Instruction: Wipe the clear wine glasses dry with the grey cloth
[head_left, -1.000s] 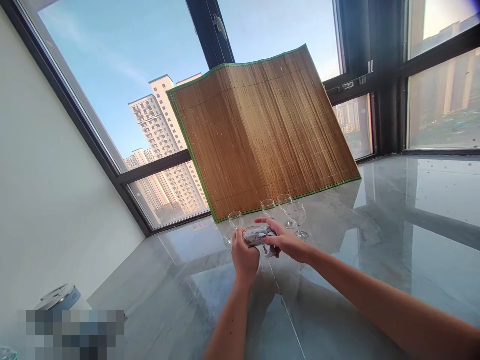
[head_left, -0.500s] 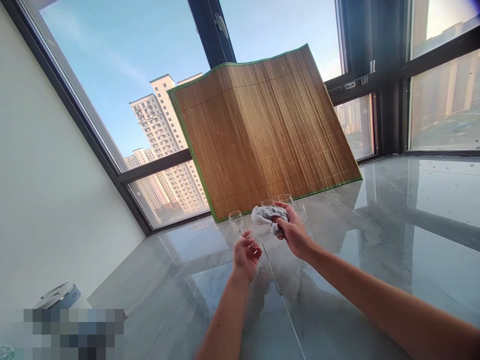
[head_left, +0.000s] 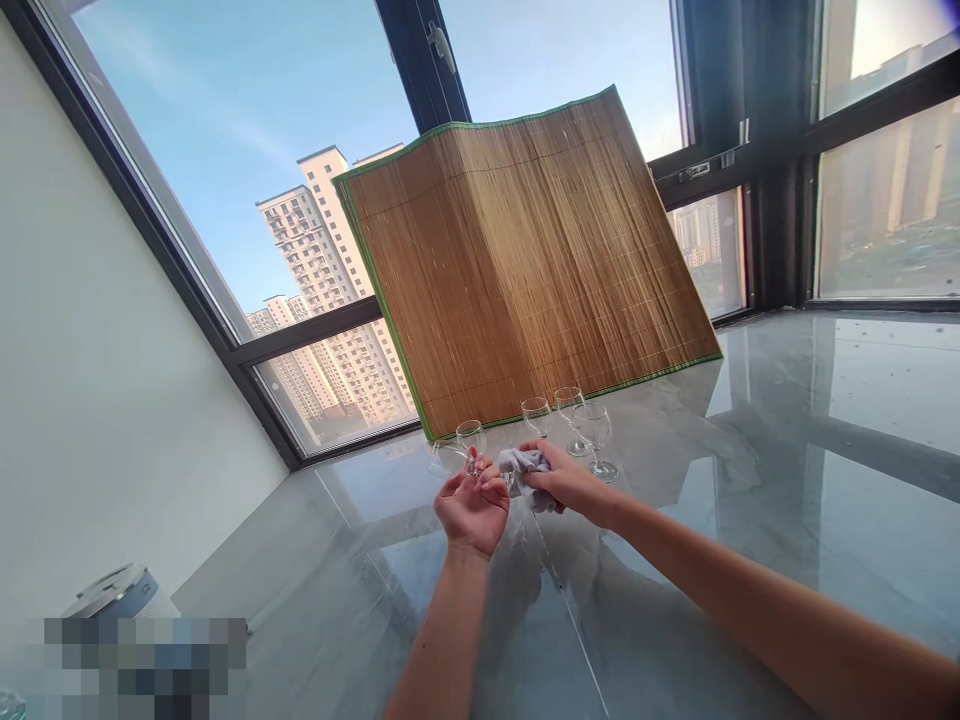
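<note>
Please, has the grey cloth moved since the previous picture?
Yes, the grey cloth is now lower in view, farther below the bottom edge of the bamboo mat.

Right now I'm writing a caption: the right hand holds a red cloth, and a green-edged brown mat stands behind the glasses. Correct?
Not quite: the cloth is pale grey, not red, as the head view shows. The right hand does hold it, and the green-edged brown mat does stand behind the glasses.

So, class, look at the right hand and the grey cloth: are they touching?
Touching. The head view shows the right hand with its thumb pressed over the bunched grey cloth.
</note>
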